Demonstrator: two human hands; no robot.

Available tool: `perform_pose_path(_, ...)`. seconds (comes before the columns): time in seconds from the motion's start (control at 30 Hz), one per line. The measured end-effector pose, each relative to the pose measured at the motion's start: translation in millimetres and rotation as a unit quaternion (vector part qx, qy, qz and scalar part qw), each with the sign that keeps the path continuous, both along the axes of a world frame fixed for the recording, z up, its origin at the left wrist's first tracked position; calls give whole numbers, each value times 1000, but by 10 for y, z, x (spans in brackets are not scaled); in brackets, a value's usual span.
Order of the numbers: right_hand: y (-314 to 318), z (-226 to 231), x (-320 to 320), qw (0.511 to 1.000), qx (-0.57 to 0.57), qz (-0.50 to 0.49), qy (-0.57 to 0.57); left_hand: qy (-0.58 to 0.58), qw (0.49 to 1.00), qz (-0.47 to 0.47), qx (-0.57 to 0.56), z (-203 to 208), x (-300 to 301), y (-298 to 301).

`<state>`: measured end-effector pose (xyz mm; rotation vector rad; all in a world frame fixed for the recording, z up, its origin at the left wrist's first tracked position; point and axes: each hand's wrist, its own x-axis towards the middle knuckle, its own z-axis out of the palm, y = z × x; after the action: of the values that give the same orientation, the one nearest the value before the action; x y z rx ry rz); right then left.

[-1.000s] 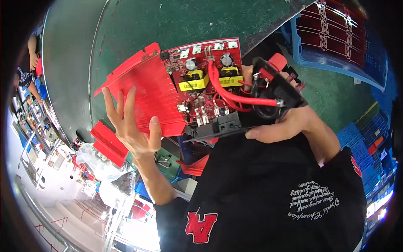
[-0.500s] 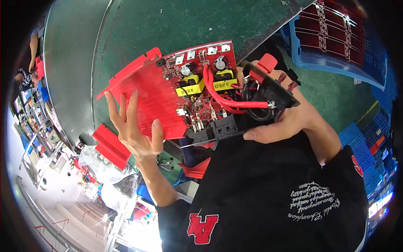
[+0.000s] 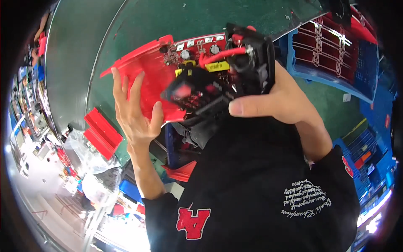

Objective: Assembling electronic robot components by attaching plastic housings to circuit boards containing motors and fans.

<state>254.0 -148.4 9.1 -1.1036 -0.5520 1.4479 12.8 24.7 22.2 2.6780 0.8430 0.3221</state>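
Note:
A red circuit board [image 3: 197, 44] with yellow-wrapped parts and round capacitors sits beside a red metal casing [image 3: 157, 82]. My right hand [image 3: 277, 98] grips a black end panel [image 3: 262, 63] at the board's right side, thumb toward me. A thick red cable [image 3: 226, 54] runs from that panel to the board. Another black piece [image 3: 191, 90], blurred by motion, covers the board's near part. Over the casing's left side, my left hand [image 3: 136, 109] has its fingers stretched and spread, with the thumb apart; whether it touches the casing I cannot tell.
The green work table [image 3: 201, 19] lies under the parts. A red metal piece [image 3: 103, 134] and a clear plastic bag [image 3: 79, 153] are on the left. At right stands a blue crate [image 3: 331, 80] with red boards in it. A red piece [image 3: 180, 171] lies near my body.
The black end panel has swung upward and stands more upright, with my right hand turning along. The blurred black piece now hides the board's near part. My left hand stays spread by the casing.

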Motion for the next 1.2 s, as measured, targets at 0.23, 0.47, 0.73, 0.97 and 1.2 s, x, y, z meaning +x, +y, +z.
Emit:
perform_pose_path(0.23,22,170,-16,998,-36,10,-41,13,999,1,40,-54,-48,16)
perform_pose_path(0.47,-15,69,-5,989,-126,-30,-64,-21,993,-36,112,-87,-88,-33)
perform_pose_path(0.73,1,51,-25,995,-102,-19,-12,-124,985,-18,120,-230,-39,-671)
perform_pose_path(0.97,-42,-11,11,994,-102,-16,-32,-170,978,-7,118,-338,19,-649)
perform_pose_path(1.2,-31,2,-9,995,-96,-16,-17,-187,970,21,152,-412,93,-669)
